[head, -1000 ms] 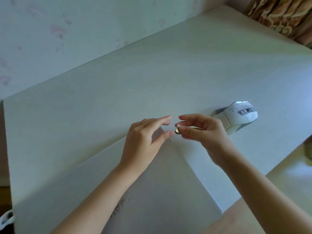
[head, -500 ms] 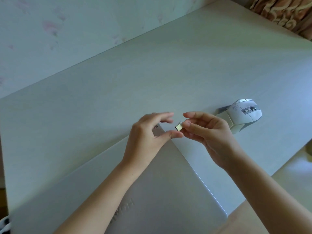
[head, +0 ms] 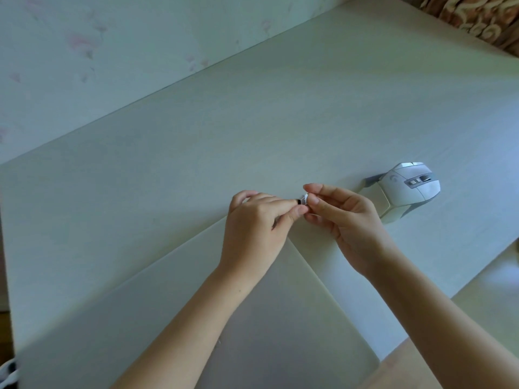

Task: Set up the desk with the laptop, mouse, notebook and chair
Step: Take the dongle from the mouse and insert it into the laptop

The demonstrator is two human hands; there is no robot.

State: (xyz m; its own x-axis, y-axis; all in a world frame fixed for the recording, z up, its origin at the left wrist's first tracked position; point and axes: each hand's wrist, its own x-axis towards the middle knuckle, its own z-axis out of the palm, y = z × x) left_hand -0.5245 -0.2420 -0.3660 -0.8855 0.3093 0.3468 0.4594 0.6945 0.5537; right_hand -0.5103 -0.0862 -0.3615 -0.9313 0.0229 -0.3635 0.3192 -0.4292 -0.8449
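Note:
A closed silver laptop (head: 280,318) lies flat on the pale desk (head: 252,122) near its front edge. Over the laptop's far right corner my left hand (head: 255,228) and my right hand (head: 345,217) meet fingertip to fingertip. Both pinch a tiny USB receiver (head: 303,199) with a metal plug and a white cap; the right fingers sit on the white end, the left on the metal end. A white wireless mouse (head: 404,189) rests on the desk just right of my right hand. No notebook or chair is in view.
A pale wall with faint pink flower marks runs behind the desk. A brown patterned curtain (head: 477,18) hangs at the top right. The desk's front edge drops to a light floor (head: 494,282) at the lower right.
My left fingers have closed from a loose spread onto the receiver's metal end. Both hands stay in about the same spot over the laptop's corner. The mouse has not moved.

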